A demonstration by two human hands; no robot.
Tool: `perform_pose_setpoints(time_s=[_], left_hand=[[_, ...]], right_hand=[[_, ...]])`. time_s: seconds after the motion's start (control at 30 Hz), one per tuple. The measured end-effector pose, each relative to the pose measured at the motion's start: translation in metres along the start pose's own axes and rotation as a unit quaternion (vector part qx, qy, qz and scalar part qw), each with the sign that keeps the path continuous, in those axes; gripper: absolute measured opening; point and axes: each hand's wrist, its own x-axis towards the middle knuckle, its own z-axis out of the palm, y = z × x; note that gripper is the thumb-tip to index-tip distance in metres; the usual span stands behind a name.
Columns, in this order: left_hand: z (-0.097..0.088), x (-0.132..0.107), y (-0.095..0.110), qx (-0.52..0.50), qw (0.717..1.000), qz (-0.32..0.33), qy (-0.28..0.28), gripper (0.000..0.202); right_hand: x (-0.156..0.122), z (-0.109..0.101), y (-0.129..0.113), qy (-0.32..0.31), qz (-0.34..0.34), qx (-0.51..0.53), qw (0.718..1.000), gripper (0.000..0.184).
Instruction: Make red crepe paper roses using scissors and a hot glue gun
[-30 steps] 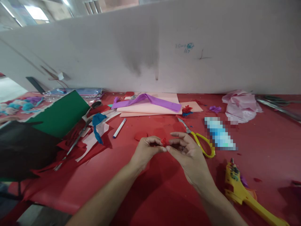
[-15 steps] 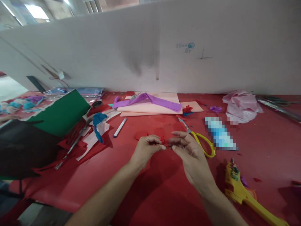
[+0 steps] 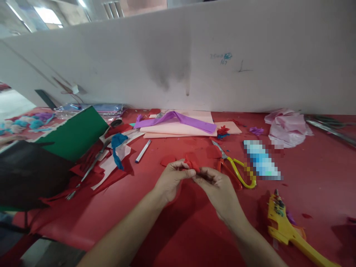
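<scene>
**Both hands pinch 1 red paper piece**

At far left the green sheet [image 3: 75, 133] lies flat, well apart from the hands. Our left hand [image 3: 170, 178] pinches the red paper piece [image 3: 192, 163] between thumb and fingertips. Our right hand [image 3: 219, 190] pinches its lower end, fingers curled. We hold it above the red table [image 3: 319, 167], likely because 2 grips steady so small a part. Yellow scissors [image 3: 237, 171] lie just beside the right hand and the glue gun [image 3: 281, 222] near, probably for reach.
</scene>
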Motion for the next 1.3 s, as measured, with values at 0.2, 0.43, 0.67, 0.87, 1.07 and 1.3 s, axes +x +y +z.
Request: perform_pose_setpoints(time_s=[0.2,0.43,0.67,0.87,1.07,1.3], left_hand=[[-0.002,0.000,0.006,0.007,1.000,-0.028,0.005,0.018],[-0.002,0.001,0.009,0.025,0.999,-0.020,0.012,0.018],[-0.001,0.001,0.010,0.030,0.999,0.000,0.017,0.017],[-0.005,0.003,0.008,0.039,0.999,0.011,-0.010,0.010],[-0.005,0.000,0.011,0.071,0.994,0.050,-0.066,0.005],[-0.004,-0.001,0.011,0.076,0.994,0.031,-0.076,0.010]], right_hand=[[0.002,-0.002,-0.001,0.014,0.009,0.026,1.000,0.013],[0.002,0.001,-0.003,0.007,0.030,0.059,0.998,0.015],[0.001,-0.001,-0.001,-0.013,0.025,0.048,0.998,0.011],[0.001,0.001,0.003,-0.021,0.002,0.035,0.999,0.012],[-0.001,-0.001,0.000,-0.005,-0.042,-0.026,0.999,0.014],[-0.002,0.001,0.000,0.002,-0.012,-0.013,1.000,0.017]])
